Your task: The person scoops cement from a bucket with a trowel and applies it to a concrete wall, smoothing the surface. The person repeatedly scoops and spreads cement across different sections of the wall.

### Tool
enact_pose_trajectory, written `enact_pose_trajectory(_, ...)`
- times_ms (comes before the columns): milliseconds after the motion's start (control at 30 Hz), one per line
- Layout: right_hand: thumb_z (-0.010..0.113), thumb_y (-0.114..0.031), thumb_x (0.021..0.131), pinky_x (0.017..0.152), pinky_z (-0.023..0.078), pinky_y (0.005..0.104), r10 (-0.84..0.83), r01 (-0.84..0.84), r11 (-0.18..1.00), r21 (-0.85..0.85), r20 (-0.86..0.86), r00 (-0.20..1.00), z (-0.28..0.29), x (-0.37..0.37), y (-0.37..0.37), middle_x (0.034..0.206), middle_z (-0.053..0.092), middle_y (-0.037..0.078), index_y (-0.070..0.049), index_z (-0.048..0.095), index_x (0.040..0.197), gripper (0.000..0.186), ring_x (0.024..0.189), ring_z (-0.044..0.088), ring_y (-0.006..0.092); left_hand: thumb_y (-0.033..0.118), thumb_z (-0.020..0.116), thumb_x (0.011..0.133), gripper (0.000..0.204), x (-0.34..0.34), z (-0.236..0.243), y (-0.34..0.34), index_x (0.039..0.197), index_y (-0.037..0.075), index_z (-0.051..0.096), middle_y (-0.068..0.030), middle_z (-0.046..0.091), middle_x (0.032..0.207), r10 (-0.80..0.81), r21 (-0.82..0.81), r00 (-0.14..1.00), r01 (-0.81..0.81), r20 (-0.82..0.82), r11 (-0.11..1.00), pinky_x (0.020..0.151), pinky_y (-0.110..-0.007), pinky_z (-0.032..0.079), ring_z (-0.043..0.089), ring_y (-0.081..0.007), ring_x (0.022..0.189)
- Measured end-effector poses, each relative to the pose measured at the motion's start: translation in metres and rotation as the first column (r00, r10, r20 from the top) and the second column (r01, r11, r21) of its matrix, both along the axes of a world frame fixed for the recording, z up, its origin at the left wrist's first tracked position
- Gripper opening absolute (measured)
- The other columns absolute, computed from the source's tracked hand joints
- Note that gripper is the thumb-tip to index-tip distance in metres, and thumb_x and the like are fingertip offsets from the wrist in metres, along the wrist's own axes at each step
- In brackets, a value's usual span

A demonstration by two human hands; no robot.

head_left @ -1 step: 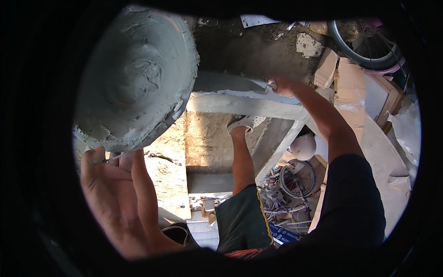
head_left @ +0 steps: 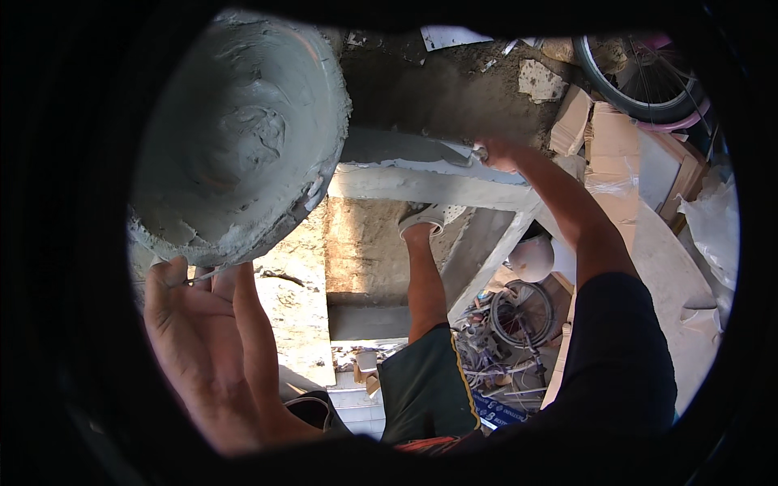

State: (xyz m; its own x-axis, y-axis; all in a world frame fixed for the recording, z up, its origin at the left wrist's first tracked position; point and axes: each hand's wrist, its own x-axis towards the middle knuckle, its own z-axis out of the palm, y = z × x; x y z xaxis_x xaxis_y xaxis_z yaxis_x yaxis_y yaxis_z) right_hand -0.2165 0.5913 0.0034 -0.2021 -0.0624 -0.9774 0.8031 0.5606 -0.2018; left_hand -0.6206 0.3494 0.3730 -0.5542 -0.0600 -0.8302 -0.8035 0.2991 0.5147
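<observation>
A round bucket (head_left: 320,81), coated inside with wet grey mortar (head_left: 251,134), fills the upper left, tilted so that its inside shows. My left hand (head_left: 203,336) grips its near edge, the thumb at the rim by a thin wire and the other fingers partly hidden underneath. Right of the bucket, my right hand (head_left: 501,154) is closed round the handle of a trowel (head_left: 458,155). The blade lies against the top of a plastered ledge (head_left: 429,185), whose front face is smooth grey-white.
Below the ledge stands my foot in a clog (head_left: 423,217). Bicycle parts (head_left: 523,314) lie lower right, near a rounded pale object (head_left: 533,257). Cardboard (head_left: 613,154), a bicycle wheel (head_left: 644,85) and a pale board (head_left: 664,275) crowd the right side. Broken pieces (head_left: 540,81) lie on the dirt beyond.
</observation>
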Motion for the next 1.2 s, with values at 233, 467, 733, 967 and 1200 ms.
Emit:
enact_pose_trajectory(233, 0.069, -0.02, 0.098, 0.046, 0.051, 0.0416, -0.425, 0.435, 0.9, -0.01, 0.196, 0.884, -0.016, -0.046, -0.029, 0.081, 0.069, 0.014, -0.009, 0.067, 0.129, 0.032, 0.057, 0.064, 0.0259, 0.031, 0.055, 0.107, 0.057, -0.002, -0.006, -0.009, 0.147, -0.008, 0.044, -0.0241, 0.057, 0.145, 0.075, 0.077, 0.994, -0.081, 0.084, 0.994, 0.119, -0.044, 0.042, 0.056, -0.0296, 0.134)
enact_pose_trajectory(467, 0.071, -0.029, 0.099, 0.042, 0.044, 0.0392, -0.522, 0.513, 0.797, -0.319, 0.066, 0.851, -0.004, -0.179, -0.065, 0.076, 0.062, 0.007, -0.012, 0.066, 0.13, 0.035, 0.052, 0.057, 0.0208, 0.01, 0.06, 0.098, 0.023, -0.01, -0.02, -0.02, 0.115, -0.002, 0.051, -0.0211, 0.052, 0.134, 0.238, 0.166, 0.97, -0.243, 0.048, 0.956, 0.114, -0.049, 0.047, 0.053, -0.0328, 0.13)
enact_pose_trajectory(733, 0.068, -0.031, 0.098, 0.071, 0.061, 0.046, -0.22, 0.198, 0.975, -0.099, -0.328, 0.919, 0.099, -0.155, -0.084, 0.108, 0.077, 0.021, -0.019, 0.062, 0.148, 0.052, 0.081, 0.076, 0.0332, 0.006, 0.062, 0.095, 0.02, -0.017, -0.02, -0.03, 0.112, 0.0, 0.054, -0.0171, 0.058, 0.128, 0.27, 0.186, 0.961, -0.277, 0.062, 0.943, 0.113, -0.052, 0.048, 0.058, -0.0335, 0.126)
enact_pose_trajectory(967, 0.063, -0.023, 0.095, 0.102, 0.057, 0.0517, 0.066, -0.045, 0.996, 0.081, -0.274, 0.96, 0.103, -0.167, -0.1, 0.123, 0.074, 0.024, -0.014, 0.066, 0.143, 0.049, 0.117, 0.071, 0.0405, 0.006, 0.064, 0.094, 0.022, -0.018, -0.022, -0.029, 0.113, 0.0, 0.055, -0.0148, 0.06, 0.125, 0.284, 0.198, 0.958, -0.284, 0.025, 0.938, 0.11, -0.049, 0.048, 0.059, -0.0298, 0.122)
enact_pose_trajectory(1200, 0.066, -0.024, 0.094, 0.101, 0.057, 0.0522, 0.095, -0.065, 0.985, 0.162, -0.184, 0.978, 0.084, -0.101, -0.078, 0.119, 0.075, 0.025, -0.013, 0.065, 0.143, 0.05, 0.114, 0.071, 0.0429, 0.003, 0.065, 0.089, 0.034, -0.021, -0.019, -0.022, 0.119, -0.005, 0.053, -0.0187, 0.059, 0.13, 0.279, 0.232, 0.96, -0.28, 0.036, 0.931, 0.114, -0.05, 0.05, 0.059, -0.0338, 0.127)
